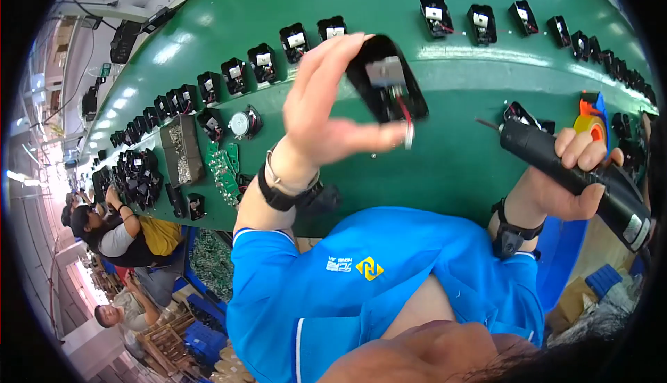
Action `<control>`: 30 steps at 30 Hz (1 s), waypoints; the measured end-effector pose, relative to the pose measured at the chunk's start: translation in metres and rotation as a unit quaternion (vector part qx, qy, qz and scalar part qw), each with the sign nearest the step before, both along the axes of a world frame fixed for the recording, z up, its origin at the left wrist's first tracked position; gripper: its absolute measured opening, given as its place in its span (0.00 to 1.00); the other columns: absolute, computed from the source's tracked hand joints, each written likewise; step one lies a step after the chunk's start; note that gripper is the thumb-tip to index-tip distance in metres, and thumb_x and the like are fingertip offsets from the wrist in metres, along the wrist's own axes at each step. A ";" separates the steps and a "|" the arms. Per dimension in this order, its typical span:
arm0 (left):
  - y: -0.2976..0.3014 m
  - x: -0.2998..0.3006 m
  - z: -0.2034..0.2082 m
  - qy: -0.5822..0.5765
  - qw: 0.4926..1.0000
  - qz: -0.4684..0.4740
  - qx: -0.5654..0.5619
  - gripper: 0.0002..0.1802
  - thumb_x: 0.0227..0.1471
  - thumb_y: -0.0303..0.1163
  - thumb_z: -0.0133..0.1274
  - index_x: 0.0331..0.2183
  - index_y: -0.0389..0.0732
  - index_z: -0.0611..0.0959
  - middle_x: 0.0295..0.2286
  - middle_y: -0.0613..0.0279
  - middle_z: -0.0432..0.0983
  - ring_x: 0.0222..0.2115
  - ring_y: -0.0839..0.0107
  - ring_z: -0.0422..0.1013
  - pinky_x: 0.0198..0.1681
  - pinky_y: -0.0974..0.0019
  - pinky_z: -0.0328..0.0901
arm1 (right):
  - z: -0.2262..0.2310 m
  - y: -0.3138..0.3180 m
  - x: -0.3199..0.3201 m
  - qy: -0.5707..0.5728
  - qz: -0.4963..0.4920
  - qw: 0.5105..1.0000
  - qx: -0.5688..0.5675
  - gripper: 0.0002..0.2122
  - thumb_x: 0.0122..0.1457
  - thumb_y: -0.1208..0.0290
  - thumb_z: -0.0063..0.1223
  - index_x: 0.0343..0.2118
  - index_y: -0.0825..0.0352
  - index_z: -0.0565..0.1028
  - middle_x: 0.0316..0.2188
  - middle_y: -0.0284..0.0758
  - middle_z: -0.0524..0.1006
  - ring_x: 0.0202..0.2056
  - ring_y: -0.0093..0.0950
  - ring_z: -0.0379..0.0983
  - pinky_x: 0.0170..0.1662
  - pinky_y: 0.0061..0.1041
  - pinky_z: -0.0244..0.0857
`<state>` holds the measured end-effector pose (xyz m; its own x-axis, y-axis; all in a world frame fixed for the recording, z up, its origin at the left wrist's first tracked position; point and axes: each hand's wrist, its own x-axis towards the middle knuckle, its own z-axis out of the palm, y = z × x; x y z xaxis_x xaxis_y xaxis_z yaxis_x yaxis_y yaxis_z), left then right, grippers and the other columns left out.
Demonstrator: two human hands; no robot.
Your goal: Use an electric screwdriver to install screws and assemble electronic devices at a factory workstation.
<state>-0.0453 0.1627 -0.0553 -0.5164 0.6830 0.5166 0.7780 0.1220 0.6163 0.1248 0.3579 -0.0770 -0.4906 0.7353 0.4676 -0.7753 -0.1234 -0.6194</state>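
Note:
My left hand (316,112) grips a black plastic housing (410,95) by its edges, thumb at the lower end and fingers at the upper. The housing is raised above the green table with its hollow side showing. Inside it sit a pale block (385,72) and a red wire (403,107), slightly blurred. A small round silvery part (408,135) shows by my thumb tip. My right hand (580,168) is wrapped around a black electric screwdriver (535,145). Its thin bit (486,125) points left, apart from the housing.
Rows of similar black housings (263,63) line the green table (333,185). At left stand a partitioned box of small metal parts (169,150), a round speaker (244,122) and green circuit boards (222,172). A tape dispenser (593,105) is at right. Co-workers (114,227) sit far left.

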 end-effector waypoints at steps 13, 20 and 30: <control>0.013 0.004 -0.053 -0.165 0.974 -0.019 -0.155 0.38 0.22 0.32 0.61 0.40 0.36 0.62 0.36 0.55 0.59 0.37 0.65 0.61 0.37 0.68 0.62 | -0.007 -0.011 -0.014 -0.044 -0.001 0.998 -0.055 0.18 0.43 0.65 0.45 0.37 0.65 0.61 0.19 0.29 0.61 0.21 0.21 0.56 0.25 0.20 0.49; 0.024 0.039 -0.059 -0.193 0.965 -0.075 -0.160 0.38 0.23 0.33 0.56 0.40 0.33 0.59 0.31 0.47 0.62 0.33 0.55 0.61 0.38 0.62 0.58 | -0.007 -0.010 -0.014 -0.010 -0.013 0.998 -0.059 0.18 0.43 0.63 0.46 0.38 0.64 0.61 0.20 0.29 0.62 0.22 0.21 0.57 0.27 0.21 0.50; 0.031 0.046 -0.066 -0.197 0.951 -0.116 -0.207 0.37 0.21 0.35 0.57 0.38 0.34 0.62 0.31 0.51 0.64 0.32 0.56 0.62 0.36 0.62 0.59 | -0.030 -0.016 -0.022 -0.026 0.051 0.997 -0.050 0.20 0.46 0.68 0.40 0.43 0.62 0.54 0.22 0.32 0.64 0.19 0.24 0.60 0.22 0.24 0.55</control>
<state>0.0006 0.1932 -0.1218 -0.4246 0.9051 -0.0234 0.5325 0.2705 0.8021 0.1033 0.3416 -0.1074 -0.5869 0.7215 0.3673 -0.7229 -0.2627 -0.6390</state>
